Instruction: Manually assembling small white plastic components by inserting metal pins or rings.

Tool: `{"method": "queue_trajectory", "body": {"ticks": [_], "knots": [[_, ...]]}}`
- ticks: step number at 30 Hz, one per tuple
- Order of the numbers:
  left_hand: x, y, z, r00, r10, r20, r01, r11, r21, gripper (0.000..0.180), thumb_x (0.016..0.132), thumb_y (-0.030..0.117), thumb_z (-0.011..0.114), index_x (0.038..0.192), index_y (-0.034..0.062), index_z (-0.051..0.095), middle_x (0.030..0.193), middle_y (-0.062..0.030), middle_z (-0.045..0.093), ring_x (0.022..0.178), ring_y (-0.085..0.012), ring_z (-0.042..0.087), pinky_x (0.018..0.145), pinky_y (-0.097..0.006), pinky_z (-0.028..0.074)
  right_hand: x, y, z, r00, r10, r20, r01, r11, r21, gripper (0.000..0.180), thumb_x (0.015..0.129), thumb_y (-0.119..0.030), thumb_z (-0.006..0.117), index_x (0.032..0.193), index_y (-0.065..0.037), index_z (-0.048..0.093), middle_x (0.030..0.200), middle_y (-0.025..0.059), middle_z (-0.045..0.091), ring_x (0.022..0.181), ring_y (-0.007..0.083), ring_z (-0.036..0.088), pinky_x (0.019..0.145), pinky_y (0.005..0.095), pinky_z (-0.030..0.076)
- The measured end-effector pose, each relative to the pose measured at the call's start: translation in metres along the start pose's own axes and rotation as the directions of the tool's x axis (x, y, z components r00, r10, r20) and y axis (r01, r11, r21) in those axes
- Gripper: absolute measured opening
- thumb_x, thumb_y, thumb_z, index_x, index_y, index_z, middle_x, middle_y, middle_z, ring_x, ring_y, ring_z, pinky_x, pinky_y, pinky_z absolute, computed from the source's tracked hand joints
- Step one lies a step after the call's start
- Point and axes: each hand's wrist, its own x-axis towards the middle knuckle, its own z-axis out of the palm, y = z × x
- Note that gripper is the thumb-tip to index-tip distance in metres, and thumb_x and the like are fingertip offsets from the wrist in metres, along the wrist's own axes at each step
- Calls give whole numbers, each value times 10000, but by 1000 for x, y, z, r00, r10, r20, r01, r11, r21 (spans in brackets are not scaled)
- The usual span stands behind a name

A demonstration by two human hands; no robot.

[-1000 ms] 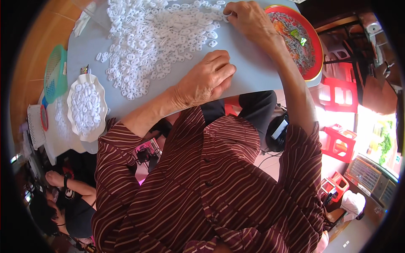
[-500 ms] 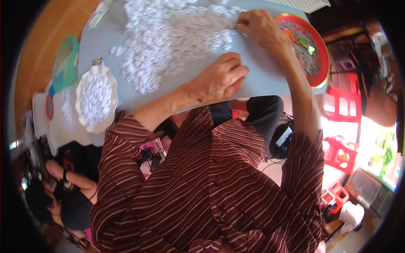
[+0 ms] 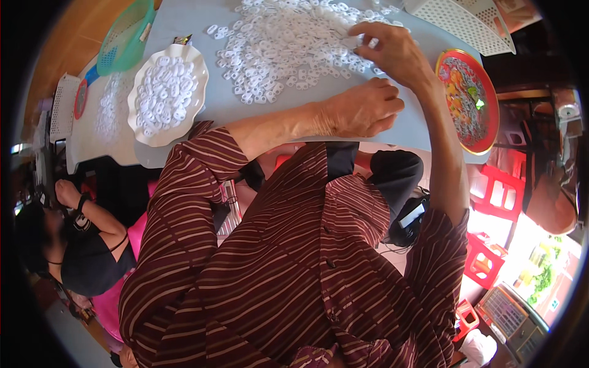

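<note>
Two bare hands at one pale grey worktop (image 3: 184, 21); the right hand (image 3: 397, 55) is over the right side of a single big spread of small white oval plastic pieces with holes in them (image 3: 276, 55), thumb and forefinger apart, with a gap between the tips; the left hand (image 3: 366, 109) sits by the near edge of the worktop, just below the other one, fingers curled in, and I can't tell if anything's inside.

As for counts, the white pieces are way too many to number; they're loose in that one spread, and dozens more sit heaped in one white wavy-edged oval dish (image 3: 161, 140) off to the left; one round red tray with a gold rim (image 3: 491, 101) is over on the right, full of fine grey bits with orange among them; baskets come to three, one teal-green plastic one (image 3: 126, 37) at the upper left, one white perforated plastic one (image 3: 63, 107) on the far left and one larger white perforated one (image 3: 463, 24) at the upper right.
</note>
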Motion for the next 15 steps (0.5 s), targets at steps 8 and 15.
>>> {"method": "queue_trajectory", "body": {"ticks": [8,15], "knots": [[4,-3,-3,998,-49,-25,49,999,-4,139,754,29,587,869,23,510,857,-126,484,840,-317,495,760,-402,421,-14,33,-26,971,31,-238,-46,997,-60,161,787,-159,632,893,-51,689,719,151,659,649,270,646,644,359,507],[8,-3,-6,1000,7,-18,-6,999,38,163,738,33,601,876,-1,522,876,-161,482,834,-351,496,735,-415,426,-53,21,-23,971,142,-194,-143,990,8,166,783,-138,609,882,-25,680,729,185,648,684,311,651,681,368,509]]}}
